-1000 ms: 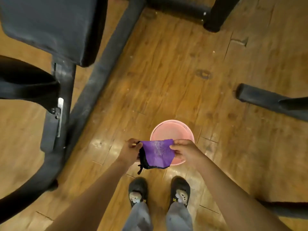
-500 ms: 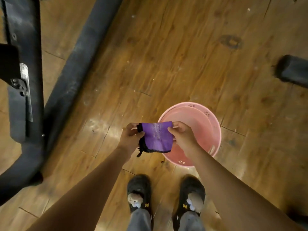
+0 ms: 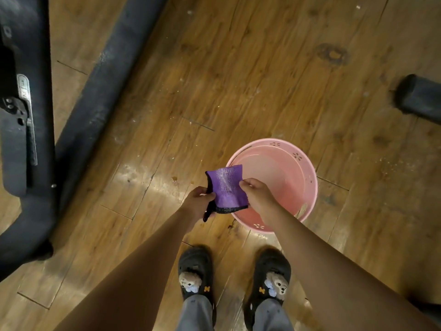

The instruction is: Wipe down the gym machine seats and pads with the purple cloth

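a round pink plastic basin [image 3: 307, 168] with small flower-shaped cutouts round its rim stands on the brown wood-plank floor [image 3: 238, 80]. over the basin's left rim, both hands hold up a small purple cloth [image 3: 226, 187] edged in black. the left hand [image 3: 196, 205], just left of the basin, has its fingers and thumb curled round the cloth's left edge, and a black strip of the edging hangs below that fist. the right hand [image 3: 259, 194], over the basin's near-left part, pinches the cloth's right edge between thumb and fingertips. the cloth is stretched between the two hands, its purple face turned up toward the camera with a paler, shiny patch across it. whether it touches the basin's rim i cannot tell.

just nearer than the basin, a pair of black clog shoes [image 3: 194, 271] with small plush bear charms stands on the floor, grey trouser cuffs above them. well left of the basin, a thick black metal frame tube [image 3: 100, 91] of a gym machine runs diagonally across the floor. further left, a black upright post [image 3: 40, 56] carries a silvery metal strip. far right of the basin and beyond it, the blunt end of another black bar [image 3: 420, 99] rests on the floor. pale specks and a few small drops lie on the planks left of the basin.
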A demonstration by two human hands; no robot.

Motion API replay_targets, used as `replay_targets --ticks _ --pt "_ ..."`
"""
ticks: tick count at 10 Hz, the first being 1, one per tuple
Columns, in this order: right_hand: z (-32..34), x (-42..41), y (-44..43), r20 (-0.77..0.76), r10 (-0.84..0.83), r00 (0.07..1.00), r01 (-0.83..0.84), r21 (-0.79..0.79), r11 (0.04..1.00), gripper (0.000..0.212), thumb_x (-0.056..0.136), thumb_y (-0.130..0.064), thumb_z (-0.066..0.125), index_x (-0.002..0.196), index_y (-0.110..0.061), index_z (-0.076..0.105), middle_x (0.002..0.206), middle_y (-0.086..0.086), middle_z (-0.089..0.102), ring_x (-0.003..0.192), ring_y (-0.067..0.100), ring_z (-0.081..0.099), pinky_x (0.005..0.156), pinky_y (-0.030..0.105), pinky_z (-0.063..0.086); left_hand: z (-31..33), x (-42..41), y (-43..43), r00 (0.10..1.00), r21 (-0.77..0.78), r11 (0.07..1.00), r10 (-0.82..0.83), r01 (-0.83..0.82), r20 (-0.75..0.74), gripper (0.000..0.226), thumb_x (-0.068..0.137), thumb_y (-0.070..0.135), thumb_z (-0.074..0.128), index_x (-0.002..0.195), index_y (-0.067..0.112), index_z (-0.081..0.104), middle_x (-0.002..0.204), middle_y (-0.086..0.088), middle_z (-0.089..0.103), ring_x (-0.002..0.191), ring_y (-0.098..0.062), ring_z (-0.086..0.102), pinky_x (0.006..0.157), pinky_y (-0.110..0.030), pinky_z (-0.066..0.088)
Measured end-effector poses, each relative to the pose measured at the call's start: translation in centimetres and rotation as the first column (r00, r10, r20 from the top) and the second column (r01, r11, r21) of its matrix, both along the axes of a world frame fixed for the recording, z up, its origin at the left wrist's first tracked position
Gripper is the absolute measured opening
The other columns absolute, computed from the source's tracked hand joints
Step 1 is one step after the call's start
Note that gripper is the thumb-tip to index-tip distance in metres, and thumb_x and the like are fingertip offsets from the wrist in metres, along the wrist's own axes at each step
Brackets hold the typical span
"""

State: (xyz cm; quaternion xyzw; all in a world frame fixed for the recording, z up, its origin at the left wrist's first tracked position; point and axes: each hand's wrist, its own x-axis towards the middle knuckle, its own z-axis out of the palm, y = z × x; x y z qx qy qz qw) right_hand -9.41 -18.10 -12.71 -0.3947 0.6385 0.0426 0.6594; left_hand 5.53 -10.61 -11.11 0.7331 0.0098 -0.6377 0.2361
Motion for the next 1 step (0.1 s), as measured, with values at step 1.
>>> replay_targets --ticks 1 --pt "0.76 0.27 0.26 -0.003 0.062 0.998 -0.062 0.073 0.995 0.037 0.098 -0.034 0.043 0.128 -0.016 0.053 0.119 0.003 0.061 0.109 0.025 0.058 0.101 0.040 0.044 -0.29 -0.45 0.64 0.983 0.047 0.991 -0.134 0.129 0.125 0.027 0.097 0.019 0.055 0.121 0.005 0.050 0.103 -0.015 0.060 0.089 -0.027 0.056 0.071 -0.032 0.044"
